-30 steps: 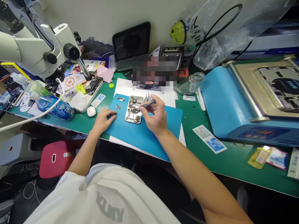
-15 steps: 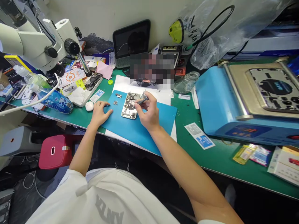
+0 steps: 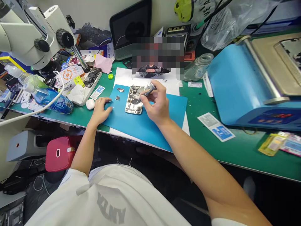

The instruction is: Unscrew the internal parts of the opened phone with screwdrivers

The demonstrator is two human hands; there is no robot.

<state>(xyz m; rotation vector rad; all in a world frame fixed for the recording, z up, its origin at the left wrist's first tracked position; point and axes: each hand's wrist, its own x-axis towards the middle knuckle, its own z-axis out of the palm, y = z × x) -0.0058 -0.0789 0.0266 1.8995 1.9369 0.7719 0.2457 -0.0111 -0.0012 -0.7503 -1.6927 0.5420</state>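
Note:
An opened phone [image 3: 133, 108], its inner boards and round coil showing, lies face up on the blue mat [image 3: 143, 128]. My right hand [image 3: 157, 105] is closed in a pinch round a slim dark grey tool [image 3: 149, 91], its lower end over the phone's right side. Pale metal prongs show behind the fingers; whether they belong to the same tool I cannot tell. My left hand [image 3: 100, 110] rests at the mat's left edge, thumb and fingers apart, holding nothing. Between it and the phone lie two small phone parts, one upper [image 3: 120, 90] and one lower [image 3: 118, 98].
A white earbud case [image 3: 90, 104] sits beside my left hand. Further left are a microscope [image 3: 44, 40], a blue bottle [image 3: 53, 102] and a white tray [image 3: 90, 91]. On the right stand a glass jar [image 3: 197, 70] and a blue machine [image 3: 231, 81]. A printed card [image 3: 216, 127] lies before it.
The view has shifted and tilted. My left fingers have spread from a more curled pose. My right hand keeps the tool over the phone, which stays in place on the mat.

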